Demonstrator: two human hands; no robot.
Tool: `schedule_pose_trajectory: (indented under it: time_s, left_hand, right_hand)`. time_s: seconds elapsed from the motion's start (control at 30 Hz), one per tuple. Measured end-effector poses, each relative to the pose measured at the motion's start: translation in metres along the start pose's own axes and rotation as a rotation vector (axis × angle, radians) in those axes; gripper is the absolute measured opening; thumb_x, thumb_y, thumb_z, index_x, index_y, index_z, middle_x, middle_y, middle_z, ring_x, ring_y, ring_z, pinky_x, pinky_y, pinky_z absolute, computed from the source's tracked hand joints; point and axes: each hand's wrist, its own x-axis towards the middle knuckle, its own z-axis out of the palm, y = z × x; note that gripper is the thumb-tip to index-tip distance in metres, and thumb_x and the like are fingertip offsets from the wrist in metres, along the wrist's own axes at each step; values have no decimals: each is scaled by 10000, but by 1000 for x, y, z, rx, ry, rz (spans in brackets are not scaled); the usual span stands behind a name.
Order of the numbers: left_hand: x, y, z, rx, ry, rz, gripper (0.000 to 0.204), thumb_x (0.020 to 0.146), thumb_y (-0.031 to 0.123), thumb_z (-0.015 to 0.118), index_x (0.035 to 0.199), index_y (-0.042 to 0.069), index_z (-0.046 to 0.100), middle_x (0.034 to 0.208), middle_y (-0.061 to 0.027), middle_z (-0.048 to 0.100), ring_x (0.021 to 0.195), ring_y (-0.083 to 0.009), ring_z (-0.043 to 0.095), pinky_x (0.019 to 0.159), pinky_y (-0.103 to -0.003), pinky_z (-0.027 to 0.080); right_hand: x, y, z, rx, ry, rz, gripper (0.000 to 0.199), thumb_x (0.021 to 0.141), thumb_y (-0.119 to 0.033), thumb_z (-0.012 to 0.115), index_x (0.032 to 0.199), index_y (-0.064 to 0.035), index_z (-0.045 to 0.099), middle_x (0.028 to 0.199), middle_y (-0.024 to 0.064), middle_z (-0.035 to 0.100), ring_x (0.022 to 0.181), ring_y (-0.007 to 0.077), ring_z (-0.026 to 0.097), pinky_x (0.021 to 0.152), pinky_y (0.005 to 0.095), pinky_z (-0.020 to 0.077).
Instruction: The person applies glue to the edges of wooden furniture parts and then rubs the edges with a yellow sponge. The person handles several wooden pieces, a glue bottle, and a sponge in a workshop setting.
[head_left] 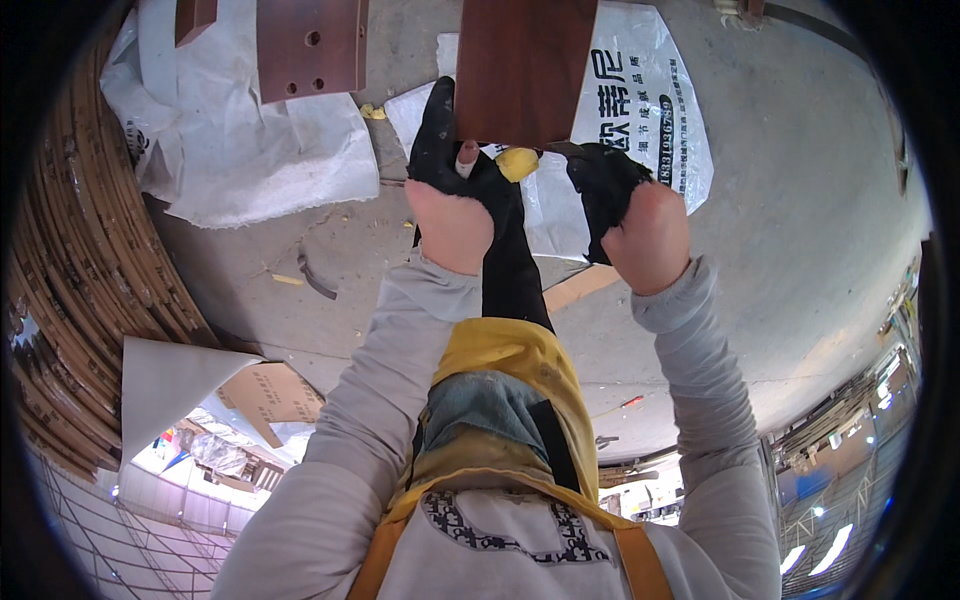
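Straight ahead of you, at the upper middle of the view, was the brown board, its long axis running away from your body. It pointed nearly straight ahead, leaning slightly to your right toward the far end, which the upper edge of the view cut off. Its near end faced you, lying squarely across that axis between your two hands.

Your left hand, in a black glove, gripped the near left corner, one gloved finger stretched along the left side of the board. A bare fingertip with a pale wrap showed just below that corner. Your right hand, also gloved, was at the near right corner, its fingers bent; whether they were closed on anything, you could not tell.

Just below the near end, beside your left hand, was a yellow piece. A white printed sheet lay on the floor beyond your right hand. To the left, a second brown board with round holes stood over a crumpled white sheet.
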Motion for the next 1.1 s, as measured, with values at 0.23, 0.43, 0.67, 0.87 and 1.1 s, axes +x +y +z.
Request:
schedule_pose_trajectory:
  time_s: [0.23, 0.43, 0.67, 0.87, 1.1]
  left_hand:
    - [-4, -4, -6, -163, 0, -115, 613, 723, -77, 679, 1298, -51, 468, 1073, -84, 610, 799, -99, 526, 696, -236, 473]
    - [-6, -2, -31, 110, -86, 17, 390, 818, 33, 613, 1197, -36, 550, 1021, -101, 636, 854, -160, 581, 797, -272, 464]
    - [-15, 0, -36, -181, -68, -171, 299, 947, 69, 477, 1205, -68, 540, 1067, -93, 632, 893, -126, 583, 793, -250, 474]
    - [-16, 15, -38, -303, -89, -207, 335, 893, 41, 576, 1207, -69, 537, 1036, -80, 639, 861, -110, 579, 756, -235, 482]
    - [-10, 10, -45, -414, -86, -431, 321, 924, 90, 549, 1204, -67, 538, 1055, -86, 635, 870, -116, 588, 775, -253, 496]
  right_hand:
    - [-13, -34, 42, 91, 172, 139, 147, 534, -30, 640, 581, 5, 505, 593, 204, 536, 586, 393, 555, 537, 443, 468]
    - [-17, -48, 39, 441, 306, 312, 121, 545, -1, 614, 591, 30, 506, 618, 227, 541, 607, 418, 546, 552, 440, 459]
    - [-16, -47, 54, 276, 279, 389, 263, 680, 79, 519, 913, 7, 614, 737, 176, 611, 653, 340, 583, 613, 351, 471]
    - [-9, -68, 59, 304, 388, 353, 333, 671, 93, 518, 960, -13, 643, 774, 172, 642, 703, 361, 614, 640, 355, 486]
    - [-14, -56, 62, 354, 436, 468, 414, 655, 140, 422, 980, -7, 632, 696, 118, 615, 622, 213, 582, 610, 287, 471]
